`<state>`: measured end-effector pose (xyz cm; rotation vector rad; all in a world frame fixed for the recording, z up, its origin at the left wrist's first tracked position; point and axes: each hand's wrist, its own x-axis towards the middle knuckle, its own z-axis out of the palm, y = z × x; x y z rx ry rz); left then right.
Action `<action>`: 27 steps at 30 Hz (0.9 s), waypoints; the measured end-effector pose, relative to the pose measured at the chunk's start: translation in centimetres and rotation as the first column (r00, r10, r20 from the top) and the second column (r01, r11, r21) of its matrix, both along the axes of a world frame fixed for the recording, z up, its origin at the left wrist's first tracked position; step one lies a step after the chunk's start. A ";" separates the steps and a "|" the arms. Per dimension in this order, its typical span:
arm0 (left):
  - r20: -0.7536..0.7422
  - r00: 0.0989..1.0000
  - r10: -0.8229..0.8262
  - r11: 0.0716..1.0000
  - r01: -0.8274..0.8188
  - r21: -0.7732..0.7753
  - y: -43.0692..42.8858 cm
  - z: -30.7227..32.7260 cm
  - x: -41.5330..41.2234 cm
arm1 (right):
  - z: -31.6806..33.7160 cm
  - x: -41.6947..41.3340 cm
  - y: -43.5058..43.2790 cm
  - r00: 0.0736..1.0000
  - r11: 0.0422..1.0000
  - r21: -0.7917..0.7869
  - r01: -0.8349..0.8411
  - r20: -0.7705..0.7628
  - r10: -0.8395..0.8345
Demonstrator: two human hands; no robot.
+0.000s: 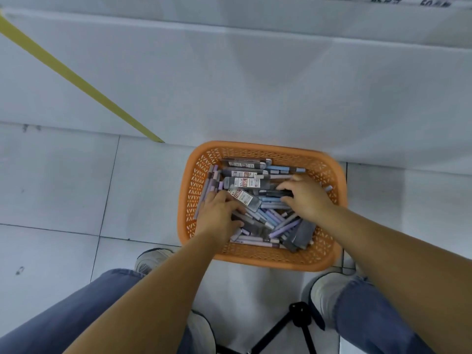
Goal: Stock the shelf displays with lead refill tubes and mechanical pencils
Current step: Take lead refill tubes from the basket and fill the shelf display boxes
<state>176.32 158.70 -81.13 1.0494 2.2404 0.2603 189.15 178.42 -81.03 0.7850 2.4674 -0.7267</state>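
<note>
An orange plastic basket (190, 190) stands on the floor against a white shelf base. It holds several dark lead refill tubes (245, 183) with red-and-white labels and several blue and lilac mechanical pencils (279, 227). Both my hands are inside it. My left hand (217, 215) lies on the left part of the pile, fingers bent among the pencils beside a labelled tube (244, 198). My right hand (307, 195) reaches into the right part, its fingers and thumb curled round dark tubes (277, 193). What my left fingers hold is hidden.
The white shelf base (255, 85) rises right behind the basket, with a yellow strip (76, 80) running diagonally across it. Grey floor tiles (63, 187) lie to the left. My knees and white shoes flank a black tripod foot (298, 318) just below the basket.
</note>
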 end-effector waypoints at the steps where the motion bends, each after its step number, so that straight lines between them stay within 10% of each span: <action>1: 0.004 1.000 0.026 0.999 -0.026 0.029 -0.1 0.1 0.0 | 0.2 0.0 0.0 1.000 1.000 -0.016 -0.005 0.001 0.005; 7: 0.139 0.963 0.231 0.962 -0.247 0.114 -0.6 1.0 -0.4 | 1.4 -0.4 -0.8 0.993 0.998 -0.048 0.041 -0.105 -0.046; 13: 0.458 0.597 0.659 0.651 -0.758 0.052 -1.2 2.2 -0.4 | 1.4 -4.2 -3.1 0.985 0.986 -0.152 0.064 -0.152 -0.088; 27: 0.729 0.144 0.669 0.345 -0.929 -0.133 -2.3 1.9 0.0 | -1.1 -4.4 -6.2 0.979 0.996 0.058 0.074 -0.196 -0.061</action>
